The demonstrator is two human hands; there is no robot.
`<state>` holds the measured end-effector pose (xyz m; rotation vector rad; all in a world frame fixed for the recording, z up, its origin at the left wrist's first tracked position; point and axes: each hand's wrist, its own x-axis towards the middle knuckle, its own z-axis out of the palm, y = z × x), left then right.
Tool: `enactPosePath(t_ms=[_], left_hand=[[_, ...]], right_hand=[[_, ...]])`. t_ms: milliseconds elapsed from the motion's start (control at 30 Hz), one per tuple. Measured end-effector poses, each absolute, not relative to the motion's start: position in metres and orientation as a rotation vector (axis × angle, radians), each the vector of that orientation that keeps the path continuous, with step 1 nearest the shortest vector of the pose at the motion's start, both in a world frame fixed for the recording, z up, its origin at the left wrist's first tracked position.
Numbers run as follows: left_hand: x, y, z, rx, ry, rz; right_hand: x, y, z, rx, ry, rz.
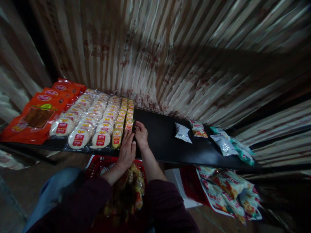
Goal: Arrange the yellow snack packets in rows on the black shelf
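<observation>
On the black shelf, rows of round white crackers in clear wrap (100,139) lie beside two narrow rows of yellow packets (117,137). My left hand (127,147) rests at the near end of the right-hand yellow row, its fingers stretched out and touching the packets. Just to the right, my right hand (141,134) is beside the same row, with its fingers bent and thumb side toward it. Whether anything small is between its fingertips is hidden.
Orange bags (39,116) lie at the shelf's left end. Small snack bags (183,132) and green ones (243,151) are on its right part. Below stand a red basket of yellow packets (91,165) and another basket with several bags (194,184). A curtain (145,58) hangs behind.
</observation>
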<state>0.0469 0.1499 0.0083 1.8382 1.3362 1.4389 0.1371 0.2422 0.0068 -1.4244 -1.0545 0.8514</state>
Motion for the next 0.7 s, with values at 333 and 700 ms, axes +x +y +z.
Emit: enactPosePath(t_ms=[333, 700], left_hand=[[0.030, 0.095, 0.001, 2.096, 1.127, 1.188], [-0.017, 0.019, -0.035, 1.853, 1.474, 0.378]], right_hand=[[0.123, 0.143, 0.017, -1.400, -1.176, 0.824], [0.086, 0.021, -0.023, -1.601, -1.591, 0.818]])
